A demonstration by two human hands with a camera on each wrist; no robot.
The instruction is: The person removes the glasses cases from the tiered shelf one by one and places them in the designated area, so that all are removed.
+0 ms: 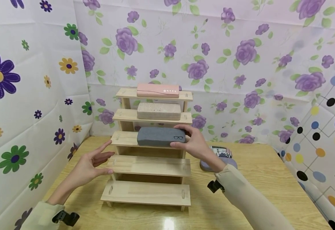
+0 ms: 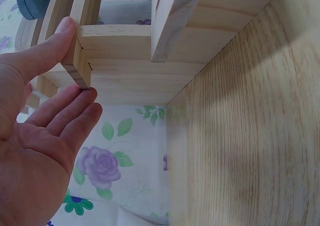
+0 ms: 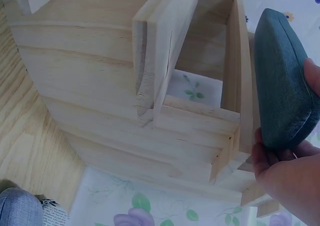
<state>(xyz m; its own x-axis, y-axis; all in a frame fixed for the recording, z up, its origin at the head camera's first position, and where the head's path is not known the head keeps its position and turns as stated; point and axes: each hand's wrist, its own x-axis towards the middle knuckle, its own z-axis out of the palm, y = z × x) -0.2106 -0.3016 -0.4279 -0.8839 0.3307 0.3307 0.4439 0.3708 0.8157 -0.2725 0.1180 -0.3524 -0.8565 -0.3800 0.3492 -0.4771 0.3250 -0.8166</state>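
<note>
A wooden tiered rack (image 1: 150,193) stands on the table. My right hand (image 1: 194,143) grips the right end of a blue-grey glasses case (image 1: 159,135), which sits at the middle step; thumb and fingers also show round the case (image 3: 282,80) in the right wrist view. At the rack's left side my left hand (image 1: 88,167) has its fingers spread, the fingertips right at the ends of the steps. In the left wrist view its thumb and fingers (image 2: 62,110) lie around a step's end. A beige glasses case (image 1: 159,111) and a pink glasses case (image 1: 157,90) rest on the two upper steps.
Right of the rack, partly behind my right forearm, lie a grey-blue case (image 1: 206,165) and a printed case (image 1: 221,151) on the wooden table (image 1: 259,179). Patterned cloth (image 1: 213,48) hangs behind and on both sides.
</note>
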